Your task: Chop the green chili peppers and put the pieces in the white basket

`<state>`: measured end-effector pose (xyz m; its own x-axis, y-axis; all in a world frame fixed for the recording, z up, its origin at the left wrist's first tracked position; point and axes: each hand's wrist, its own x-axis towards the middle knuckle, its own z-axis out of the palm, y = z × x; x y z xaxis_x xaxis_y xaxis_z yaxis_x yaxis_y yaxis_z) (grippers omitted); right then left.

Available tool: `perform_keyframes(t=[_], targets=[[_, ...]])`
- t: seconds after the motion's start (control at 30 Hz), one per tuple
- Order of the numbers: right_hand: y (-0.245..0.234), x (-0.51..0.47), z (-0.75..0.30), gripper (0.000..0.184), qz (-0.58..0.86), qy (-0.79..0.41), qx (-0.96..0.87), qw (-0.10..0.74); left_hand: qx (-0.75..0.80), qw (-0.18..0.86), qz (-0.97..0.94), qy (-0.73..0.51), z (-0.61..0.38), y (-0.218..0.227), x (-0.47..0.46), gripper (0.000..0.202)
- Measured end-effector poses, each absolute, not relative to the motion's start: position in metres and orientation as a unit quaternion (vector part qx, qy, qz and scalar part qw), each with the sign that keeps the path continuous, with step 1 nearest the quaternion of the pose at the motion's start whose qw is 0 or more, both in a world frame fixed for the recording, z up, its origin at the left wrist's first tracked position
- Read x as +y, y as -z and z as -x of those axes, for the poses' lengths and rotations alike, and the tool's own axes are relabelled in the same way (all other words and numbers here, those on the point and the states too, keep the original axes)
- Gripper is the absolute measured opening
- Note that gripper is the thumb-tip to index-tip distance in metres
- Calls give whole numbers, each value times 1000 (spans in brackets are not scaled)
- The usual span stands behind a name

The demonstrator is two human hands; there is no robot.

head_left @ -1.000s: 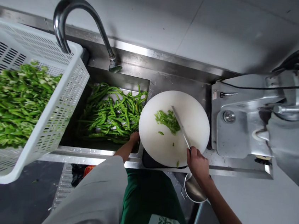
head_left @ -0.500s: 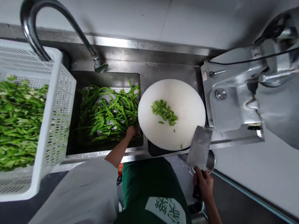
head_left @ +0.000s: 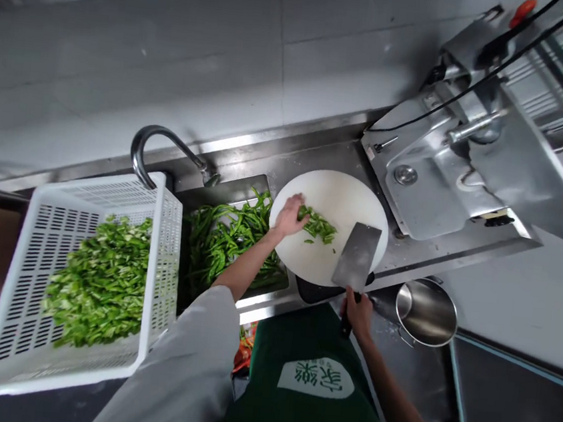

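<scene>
Over the left part of the round white cutting board [head_left: 326, 263] is my left hand [head_left: 289, 218], its thumb apart from the fingers. It meets the left end of a small heap of cut green peppers [head_left: 321, 226]; I see nothing held in it. My right hand [head_left: 359, 311] grips the dark handle of a cleaver [head_left: 357, 256], whose broad blade lies over the board's lower right edge. Whole long green peppers [head_left: 231, 232] fill the sink [head_left: 251, 186] left of the board, partly hidden by my left forearm.
A white plastic basket [head_left: 152, 278] heaped with cut green peppers [head_left: 103, 279] stands left of the sink. Behind is a curved faucet [head_left: 169, 133]. A metal slicing machine [head_left: 429, 186] stands right of the board, and a steel pot [head_left: 426, 313] sits lower right.
My left hand has come out of the sink onto the board beside the cut peppers. The cleaver has moved left, its blade now over the board. The camera view has shifted and tilted.
</scene>
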<state>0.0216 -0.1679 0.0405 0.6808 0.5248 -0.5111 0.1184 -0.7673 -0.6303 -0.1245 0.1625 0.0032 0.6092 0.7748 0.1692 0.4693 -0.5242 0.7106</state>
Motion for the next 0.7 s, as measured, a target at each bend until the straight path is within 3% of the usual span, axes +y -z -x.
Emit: perform_keyframes(t=[0.13, 0.3, 0.53, 0.7], targets=[[-46, -143, -21, 46, 853, -384, -140, 324, 270, 294, -901, -170, 99, -1, 139, 61], [-47, -113, -15, 34, 831, -420, -168, 325, 292, 261, -905, -164, 78, -3, 92, 80], [-43, -84, 5, 35, 775, -472, -209, 365, 394, 297, -832, -254, 50, 1, 76, 51], [-52, -75, 17, 33, 766, -478, -277, 328, 458, 281, -791, -293, 77, -15, 78, 41]])
